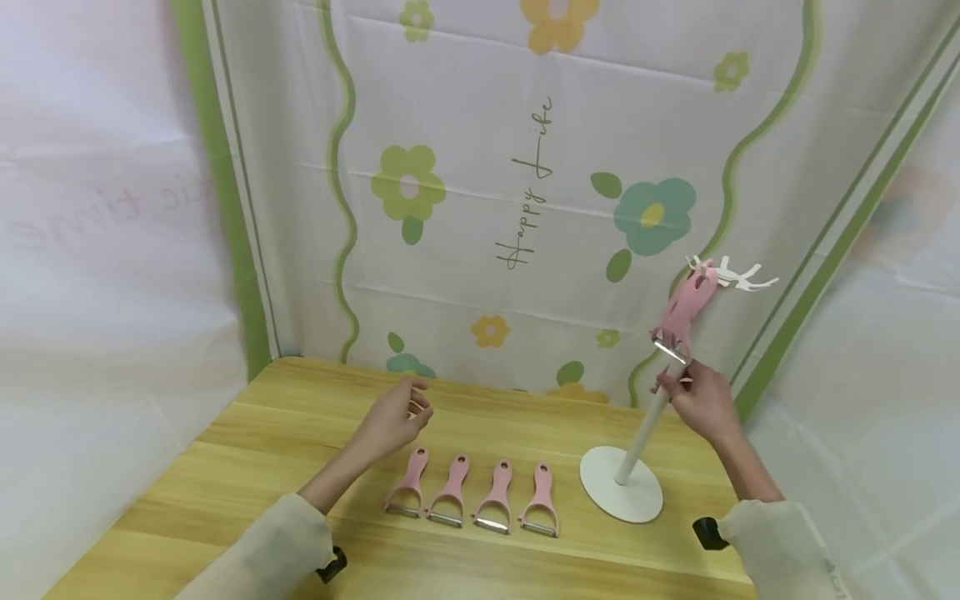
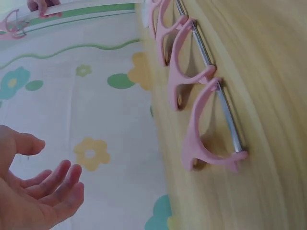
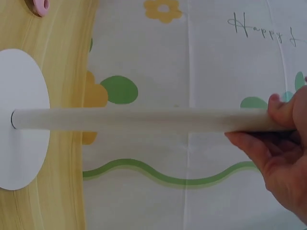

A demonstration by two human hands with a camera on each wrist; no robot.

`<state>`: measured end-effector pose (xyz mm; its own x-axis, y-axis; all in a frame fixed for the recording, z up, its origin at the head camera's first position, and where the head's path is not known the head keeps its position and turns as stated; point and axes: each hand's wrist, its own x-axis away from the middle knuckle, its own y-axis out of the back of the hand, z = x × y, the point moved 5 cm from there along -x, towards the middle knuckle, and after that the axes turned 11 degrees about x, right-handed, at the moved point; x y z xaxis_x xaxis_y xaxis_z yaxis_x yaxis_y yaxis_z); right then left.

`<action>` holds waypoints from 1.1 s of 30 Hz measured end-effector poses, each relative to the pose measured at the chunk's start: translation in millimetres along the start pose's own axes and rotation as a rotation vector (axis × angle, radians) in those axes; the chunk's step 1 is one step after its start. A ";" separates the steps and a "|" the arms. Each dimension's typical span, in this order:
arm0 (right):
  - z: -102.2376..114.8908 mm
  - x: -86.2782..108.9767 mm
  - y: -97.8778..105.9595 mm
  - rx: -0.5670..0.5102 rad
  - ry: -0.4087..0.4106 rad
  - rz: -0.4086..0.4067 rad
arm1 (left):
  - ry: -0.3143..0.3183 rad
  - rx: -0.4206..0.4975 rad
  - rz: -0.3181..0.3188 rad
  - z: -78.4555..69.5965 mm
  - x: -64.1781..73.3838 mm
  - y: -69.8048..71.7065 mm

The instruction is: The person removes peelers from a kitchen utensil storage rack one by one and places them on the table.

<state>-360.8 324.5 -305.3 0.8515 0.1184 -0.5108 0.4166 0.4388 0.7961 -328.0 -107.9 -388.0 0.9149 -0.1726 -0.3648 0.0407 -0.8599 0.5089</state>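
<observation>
My right hand (image 1: 705, 404) grips the upper part of a white stand's pole (image 3: 144, 120), thumb on one side and fingers on the other. The round white base (image 1: 637, 504) is on the table. From the stand's white branching hooks (image 1: 742, 279) hang pink peelers (image 1: 686, 304), bunched so that they overlap. My left hand (image 1: 393, 421) hovers over the table with loosely bent fingers and holds nothing. Just right of it and nearer to me, several pink Y-shaped peelers (image 1: 501, 477) lie in a row, handles pointing away and metal blades toward me.
The wooden table (image 1: 247, 467) ends at the back against a hanging cloth (image 1: 465, 100) with printed flowers. More pale cloth (image 1: 97, 317) hangs at the left side and on the right. Each sleeve has a dark wrist device (image 1: 708, 533) near its cuff.
</observation>
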 end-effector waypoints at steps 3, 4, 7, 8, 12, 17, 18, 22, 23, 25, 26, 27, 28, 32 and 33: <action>-3.1 -1.8 -0.3 -0.020 0.028 0.052 | -0.053 0.037 0.069 -13.5 -5.9 -8.8; -4.3 -2.1 -0.5 -0.030 0.030 0.070 | -0.073 0.047 0.094 -19.6 -8.7 -12.9; -7.3 -2.6 -1.7 -0.062 0.033 0.115 | -0.118 0.088 0.155 -43.4 -19.8 -26.7; -8.4 -2.8 -2.1 -0.071 0.032 0.126 | -0.129 0.103 0.174 -52.9 -24.2 -31.7; -11.9 -4.4 -2.7 -0.092 0.033 0.155 | -0.154 0.179 0.258 -95.7 -42.0 -50.7; -12.8 -6.9 -2.5 -0.126 0.066 0.177 | -0.214 0.240 0.354 -145.8 -58.5 -71.4; -12.9 -7.2 -2.4 -0.138 0.072 0.183 | -0.226 0.249 0.368 -154.3 -61.3 -75.4; -13.0 -8.0 -1.6 -0.179 0.079 0.206 | -0.294 0.275 0.400 -184.5 -74.8 -89.0; -13.0 -8.0 -1.3 -0.189 0.078 0.213 | -0.306 0.273 0.403 -191.1 -78.4 -92.2; -13.6 -8.0 -0.5 -0.196 0.077 0.222 | -0.322 0.277 0.406 -203.7 -85.7 -98.7; -13.8 -7.8 0.0 -0.195 0.080 0.227 | -0.325 0.278 0.407 -209.6 -89.4 -102.4; -14.1 -7.6 0.2 -0.194 0.080 0.231 | -0.329 0.281 0.409 -215.6 -93.0 -106.2; -14.5 -7.4 0.3 -0.192 0.080 0.233 | -0.333 0.288 0.411 -221.4 -96.5 -109.9; -14.7 -7.6 -0.8 -0.193 0.084 0.228 | -0.367 0.334 0.398 -242.3 -111.0 -123.3; -14.3 -8.1 -1.5 -0.201 0.084 0.229 | -0.375 0.344 0.387 -246.3 -114.3 -125.6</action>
<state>-372.9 335.6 -307.0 0.8829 0.3041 -0.3577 0.1390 0.5584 0.8178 -338.8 138.2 -218.2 0.6322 -0.6044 -0.4848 -0.4525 -0.7959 0.4021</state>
